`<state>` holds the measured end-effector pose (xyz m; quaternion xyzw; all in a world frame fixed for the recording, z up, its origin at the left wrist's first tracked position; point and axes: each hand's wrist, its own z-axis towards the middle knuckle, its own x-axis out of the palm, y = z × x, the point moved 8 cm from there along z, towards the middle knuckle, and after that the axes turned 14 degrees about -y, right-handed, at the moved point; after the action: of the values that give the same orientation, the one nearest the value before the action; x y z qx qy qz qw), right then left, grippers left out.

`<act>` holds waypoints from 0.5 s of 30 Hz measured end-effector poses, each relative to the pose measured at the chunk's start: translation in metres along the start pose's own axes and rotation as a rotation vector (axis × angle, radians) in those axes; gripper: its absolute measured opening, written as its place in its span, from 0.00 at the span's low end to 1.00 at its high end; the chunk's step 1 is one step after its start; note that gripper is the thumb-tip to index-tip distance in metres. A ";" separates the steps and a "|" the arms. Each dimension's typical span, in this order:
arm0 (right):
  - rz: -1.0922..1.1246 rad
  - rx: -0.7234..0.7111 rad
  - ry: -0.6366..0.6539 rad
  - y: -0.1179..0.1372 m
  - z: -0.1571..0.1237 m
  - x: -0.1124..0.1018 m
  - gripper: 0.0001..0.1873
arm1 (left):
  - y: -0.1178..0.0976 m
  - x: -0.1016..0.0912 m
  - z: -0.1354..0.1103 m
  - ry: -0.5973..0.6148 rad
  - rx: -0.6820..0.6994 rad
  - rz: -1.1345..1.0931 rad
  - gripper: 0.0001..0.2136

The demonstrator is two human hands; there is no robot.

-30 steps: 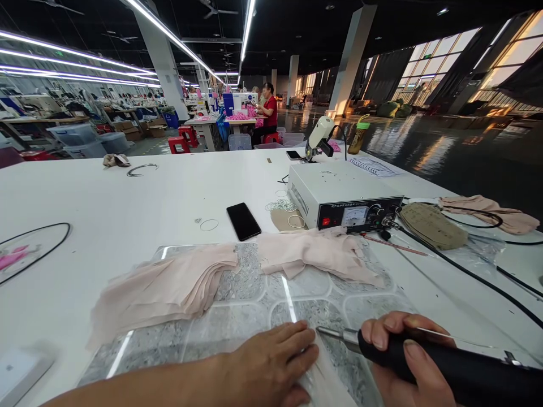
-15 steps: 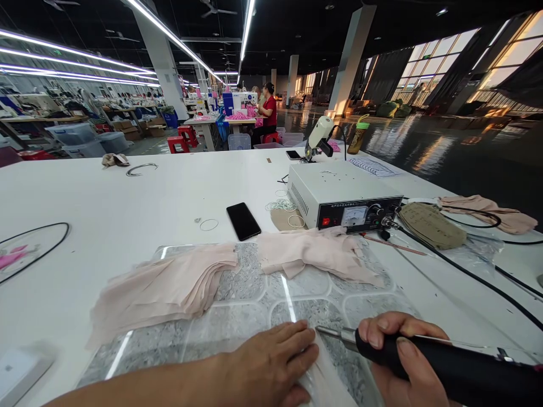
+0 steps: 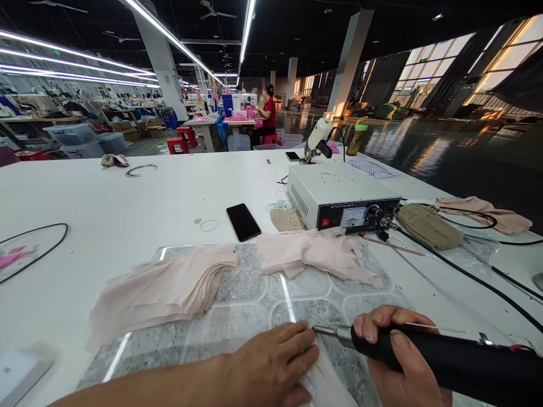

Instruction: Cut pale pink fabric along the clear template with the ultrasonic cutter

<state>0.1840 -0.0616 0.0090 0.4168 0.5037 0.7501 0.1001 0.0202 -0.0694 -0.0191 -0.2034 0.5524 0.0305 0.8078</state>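
Observation:
My left hand lies flat with its fingers stretched out, pressing a pale pink fabric piece onto a grey marbled mat. In my right hand is a black-handled ultrasonic tool with a slim metal tip. That tip points left and ends right beside my left fingertips, at the top end of the fabric piece. My left hand covers part of this fabric. Farther up the mat lie a fanned stack of pale pink fabric on the left and a looser pile of pink fabric on the right.
Behind the fabric stand a grey control box and a black phone. A black cable runs from the box to the right, past a folded olive cloth. Beyond the white table, a person in red sits at a sewing machine.
My right hand and the tool have shifted slightly left, bringing the tip closer to my left fingertips. My left hand has stayed almost in place.

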 end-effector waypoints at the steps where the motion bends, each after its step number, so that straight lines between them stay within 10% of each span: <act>1: -0.003 0.001 0.001 -0.001 0.000 0.000 0.06 | 0.000 0.000 0.000 0.005 0.000 0.001 0.24; 15: 0.027 0.023 -0.012 -0.004 0.002 -0.002 0.06 | 0.000 0.000 0.001 0.023 -0.010 0.003 0.25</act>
<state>0.1855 -0.0593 0.0046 0.4290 0.5059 0.7431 0.0882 0.0205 -0.0688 -0.0188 -0.2069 0.5620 0.0322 0.8002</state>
